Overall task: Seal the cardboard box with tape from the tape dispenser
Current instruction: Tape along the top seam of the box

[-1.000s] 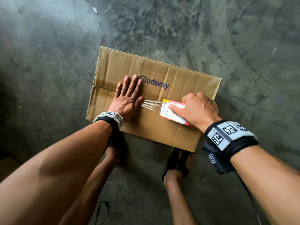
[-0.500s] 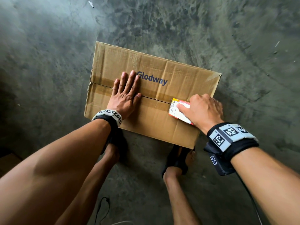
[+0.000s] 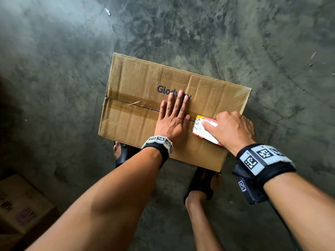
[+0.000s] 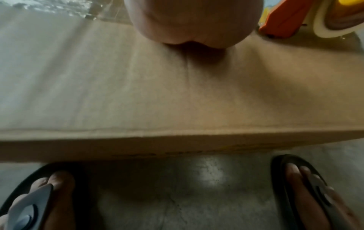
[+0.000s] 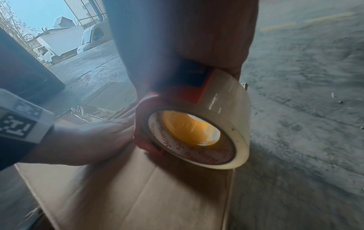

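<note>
Tape is going down along the centre seam of the cardboard box, which sits on the concrete floor just in front of the person's sandalled feet. The right hand makes a clenched grip on the tape dispenser, fingers curled over its top and forefinger lying along the label, with the roll of clear tape hanging below the palm and touching the box top. Just to the left of that grip, the left hand lies flat and released, fingers straight and spread across the seam, pressing the laid strip down and holding nothing. Beyond the left hand, away from the dispenser, a glossy band of tape covers the seam as far as the box's left edge, with a small wrinkle in it. Between the grip and the box's right edge a short stretch of seam looks bare. By my reading the step in hand is the main run along the seam, well past halfway. The next move calls for drawing the dispenser on to the right edge and down over it, keeping the strip taut and centred, then tearing it on the toothed blade while the flat hand smooths behind.
</note>
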Demonstrator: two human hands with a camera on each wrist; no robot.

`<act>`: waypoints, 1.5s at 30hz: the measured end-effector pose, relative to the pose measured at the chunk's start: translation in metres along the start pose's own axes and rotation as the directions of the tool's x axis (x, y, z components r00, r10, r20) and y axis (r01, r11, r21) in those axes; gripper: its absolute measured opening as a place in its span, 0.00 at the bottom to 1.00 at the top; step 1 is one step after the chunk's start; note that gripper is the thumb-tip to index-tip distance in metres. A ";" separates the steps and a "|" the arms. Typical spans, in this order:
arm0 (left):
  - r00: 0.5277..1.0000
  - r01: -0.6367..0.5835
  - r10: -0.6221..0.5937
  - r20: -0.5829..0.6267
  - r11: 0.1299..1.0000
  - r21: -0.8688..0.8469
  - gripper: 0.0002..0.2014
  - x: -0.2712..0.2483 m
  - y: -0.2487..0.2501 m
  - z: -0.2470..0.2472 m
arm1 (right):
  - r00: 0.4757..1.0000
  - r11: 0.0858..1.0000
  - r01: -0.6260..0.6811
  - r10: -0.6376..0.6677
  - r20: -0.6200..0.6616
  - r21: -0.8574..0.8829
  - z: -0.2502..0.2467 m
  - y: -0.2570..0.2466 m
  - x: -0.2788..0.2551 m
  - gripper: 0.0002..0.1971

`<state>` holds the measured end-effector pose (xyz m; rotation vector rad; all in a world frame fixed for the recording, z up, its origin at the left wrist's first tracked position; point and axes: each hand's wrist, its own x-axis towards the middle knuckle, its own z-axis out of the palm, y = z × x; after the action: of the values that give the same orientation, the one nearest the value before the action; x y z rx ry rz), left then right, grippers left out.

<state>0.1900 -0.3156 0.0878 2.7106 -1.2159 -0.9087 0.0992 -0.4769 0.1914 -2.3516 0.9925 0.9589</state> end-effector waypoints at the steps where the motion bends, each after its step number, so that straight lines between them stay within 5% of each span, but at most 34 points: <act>1: 1.000 -0.001 0.001 0.000 1.000 0.010 0.32 0.000 -0.001 0.001 | 1.000 1.000 0.002 -0.002 0.001 0.005 0.000 0.000 0.000 0.27; 16: 1.000 -0.013 0.013 0.024 1.000 0.008 0.31 0.001 -0.003 0.000 | 0.999 0.984 0.024 -0.016 -0.047 0.178 -0.017 0.045 -0.010 0.29; 24: 0.999 -0.003 0.002 0.049 1.000 0.020 0.31 0.001 -0.002 -0.002 | 1.000 0.993 0.004 0.000 -0.031 0.121 -0.020 0.110 -0.025 0.27; 33: 1.000 -0.011 0.010 0.009 0.999 0.053 0.32 -0.002 0.001 0.001 | 0.997 0.998 -0.026 0.029 -0.071 0.049 0.003 0.101 -0.016 0.26; 41: 0.992 -0.128 0.128 -0.007 0.991 -0.028 0.33 0.000 0.071 0.014 | 0.997 1.000 -0.016 0.018 -0.081 0.022 -0.002 0.093 -0.018 0.22; 45: 0.998 -0.052 0.052 0.024 0.999 0.008 0.33 0.001 0.089 0.025 | 0.997 0.999 -0.018 0.020 -0.070 0.038 -0.001 0.096 -0.017 0.23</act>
<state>0.1174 -0.3732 0.0902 2.6691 -1.2913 -0.9341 0.0196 -0.5333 0.1952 -2.3641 1.0522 0.8620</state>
